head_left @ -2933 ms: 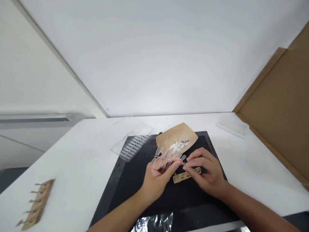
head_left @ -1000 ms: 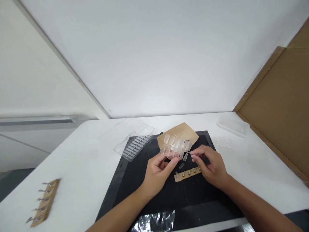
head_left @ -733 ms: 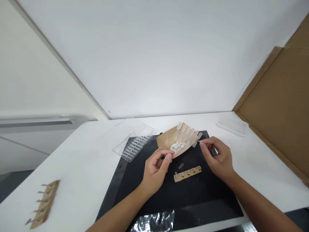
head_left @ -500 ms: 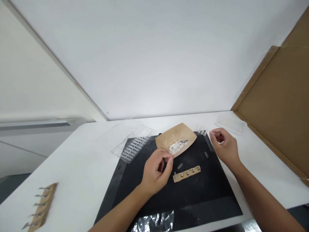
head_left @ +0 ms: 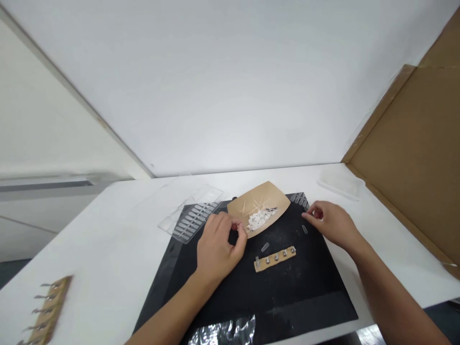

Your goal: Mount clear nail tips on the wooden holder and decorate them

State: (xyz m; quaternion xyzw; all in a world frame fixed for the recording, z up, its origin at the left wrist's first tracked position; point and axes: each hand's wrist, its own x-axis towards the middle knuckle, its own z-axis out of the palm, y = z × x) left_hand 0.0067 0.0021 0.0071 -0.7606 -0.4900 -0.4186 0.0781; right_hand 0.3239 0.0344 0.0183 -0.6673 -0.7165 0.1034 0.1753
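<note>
My left hand [head_left: 220,245] hovers at the near left corner of a brown paper tray [head_left: 268,190], thumb and fingertips drawn together; anything between them is too small to make out. My right hand [head_left: 332,225] is at the mat's right edge, its thumb and forefinger in a pinch whose contents I cannot see. Just below those fingertips lies a clear nail tip [head_left: 305,229]. Another clear nail tip [head_left: 265,247] rests beside a tan strip [head_left: 272,261] with several metal studs; a clear tip [head_left: 258,261] stands at its left end. Several clear tips [head_left: 299,198] lie at the mat's far right corner.
A clear case of nail tips [head_left: 194,220] overlaps the left of the black mat [head_left: 287,297]. White scraps [head_left: 261,218] and thin sticks fill part of the tray. A wooden stand with metal clips [head_left: 50,311] is at left, a clear lid [head_left: 341,184] at right, cardboard [head_left: 413,158] beyond.
My right hand has moved slightly left and toward me, from the far tips to above the lone nail tip. My left hand has shifted left, away from the tray's near edge.
</note>
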